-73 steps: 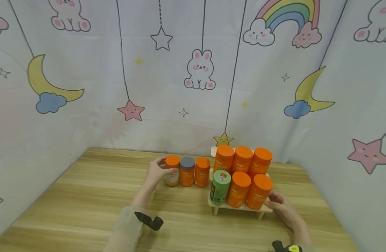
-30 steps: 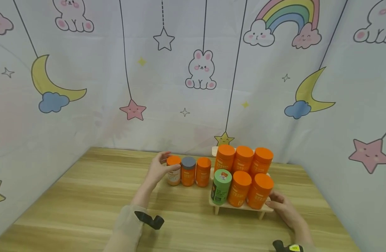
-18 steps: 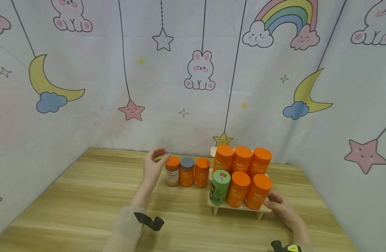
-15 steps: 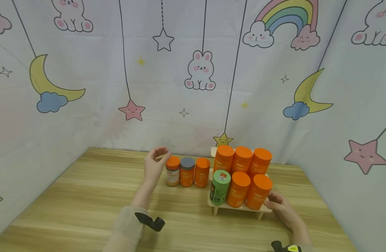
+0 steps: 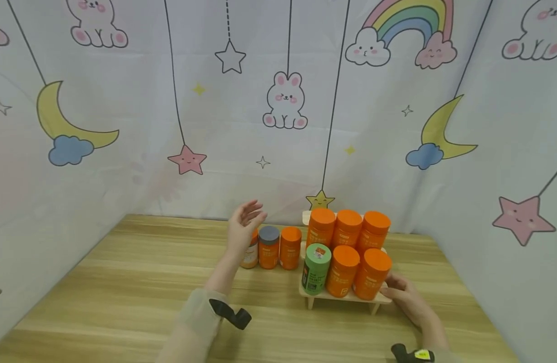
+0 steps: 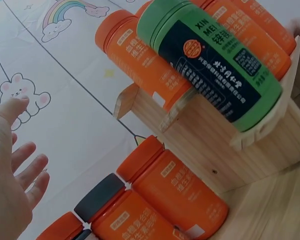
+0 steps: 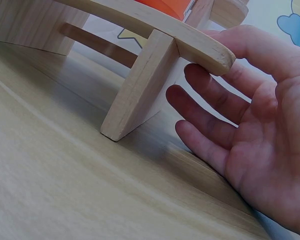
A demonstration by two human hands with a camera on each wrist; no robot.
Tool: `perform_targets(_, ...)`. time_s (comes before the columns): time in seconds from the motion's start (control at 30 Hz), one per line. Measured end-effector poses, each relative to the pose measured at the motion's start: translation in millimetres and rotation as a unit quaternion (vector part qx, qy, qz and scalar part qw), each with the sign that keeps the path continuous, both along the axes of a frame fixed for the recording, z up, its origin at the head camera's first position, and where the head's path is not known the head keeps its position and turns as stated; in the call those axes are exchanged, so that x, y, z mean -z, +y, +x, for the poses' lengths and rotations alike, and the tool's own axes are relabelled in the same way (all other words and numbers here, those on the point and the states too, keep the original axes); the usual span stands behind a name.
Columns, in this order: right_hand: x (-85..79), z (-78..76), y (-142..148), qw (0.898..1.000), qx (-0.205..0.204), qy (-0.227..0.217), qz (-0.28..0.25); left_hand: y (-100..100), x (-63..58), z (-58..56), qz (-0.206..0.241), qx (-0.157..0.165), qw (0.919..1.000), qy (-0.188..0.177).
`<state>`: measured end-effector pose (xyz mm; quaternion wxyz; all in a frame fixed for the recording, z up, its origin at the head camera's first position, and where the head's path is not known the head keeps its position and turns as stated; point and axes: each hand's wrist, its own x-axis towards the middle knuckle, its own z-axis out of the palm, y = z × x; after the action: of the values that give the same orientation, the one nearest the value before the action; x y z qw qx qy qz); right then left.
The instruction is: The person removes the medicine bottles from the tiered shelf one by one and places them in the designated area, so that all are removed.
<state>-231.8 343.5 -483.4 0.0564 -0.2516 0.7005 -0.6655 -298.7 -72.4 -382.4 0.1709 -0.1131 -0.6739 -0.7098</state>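
Observation:
My left hand (image 5: pixel 244 229) is raised with loosely spread fingers, holding nothing, in front of the leftmost table jar (image 5: pixel 249 256) and partly hiding it. That jar has an orange cap and a pale label. Beside it stand an orange jar with a grey cap (image 5: pixel 269 248) and an all-orange jar (image 5: pixel 289 248). A two-tier wooden rack (image 5: pixel 342 297) bears three orange jars (image 5: pixel 348 227) above, and a green jar (image 5: pixel 316 269) with two orange jars (image 5: pixel 343 272) below. At the rack's right end my right hand (image 5: pixel 407 298) holds the lower board's corner between thumb and fingers.
The rack and jars stand on a wood-grain table (image 5: pixel 124 292), toward its back edge. A white cloth backdrop (image 5: pixel 242 121) with cartoon prints hangs behind the table and along both sides.
My left hand earlier rested around the leftmost table jar, then let go, drew back left, and has now risen and moved right. My right hand stays at the rack's corner.

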Motion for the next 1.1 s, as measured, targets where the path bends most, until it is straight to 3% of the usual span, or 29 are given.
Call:
perform_targets(0.2,-1.8,0.3,0,1.000,-0.005,-0.004,0.004,21,-9.8,4.4,0.001,0.070,0.9975,0.006)
perform_targets(0.63,-4.2,1.3,-1,1.000,-0.003,-0.023,0.012,57,-18.1,10.4,-0.043,0.175,0.9833,0.025)
perform_targets(0.9,-4.6,1.7,-1,1.000,0.001,-0.020,0.017,69,-23.4,14.6,-0.113,0.213,0.9704,0.014)
perform_targets(1.1,-5.0,2.1,-1,1.000,-0.007,-0.024,0.012,75,-25.0,15.8,-0.146,0.217,0.9651,0.008)
